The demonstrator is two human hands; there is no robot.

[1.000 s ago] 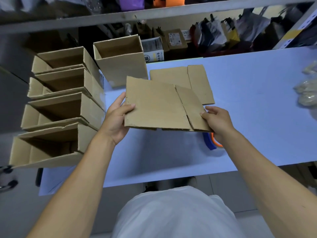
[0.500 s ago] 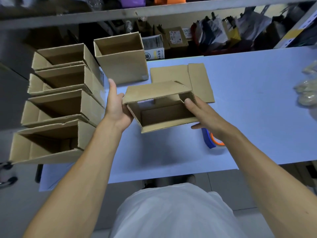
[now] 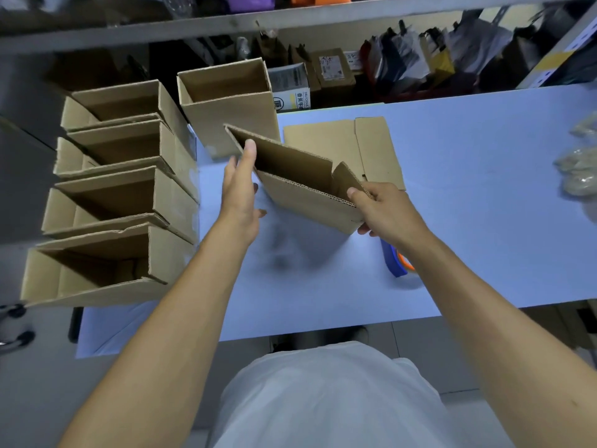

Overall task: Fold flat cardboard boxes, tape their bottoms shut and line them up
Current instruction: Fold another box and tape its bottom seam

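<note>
Now you are holding a half-opened cardboard box (image 3: 307, 192) above the blue table (image 3: 484, 195), its open side facing up and nothing showing inside. Your left hand (image 3: 240, 185) is lying with straight fingers against the box's left end. Your right hand (image 3: 384, 210) is pinching the right corner, thumb over the edge beside a raised flap.

Behind it a flat box blank (image 3: 345, 147) is lying on the table. A tall folded box (image 3: 229, 105) is standing upright and empty at the back, with a row of four folded boxes (image 3: 119, 189) sitting empty to its left. A tape roll (image 3: 399, 261) is peeking out under your right wrist. On the shelf, a white carton (image 3: 290, 88) is carrying print too small to read.
</note>
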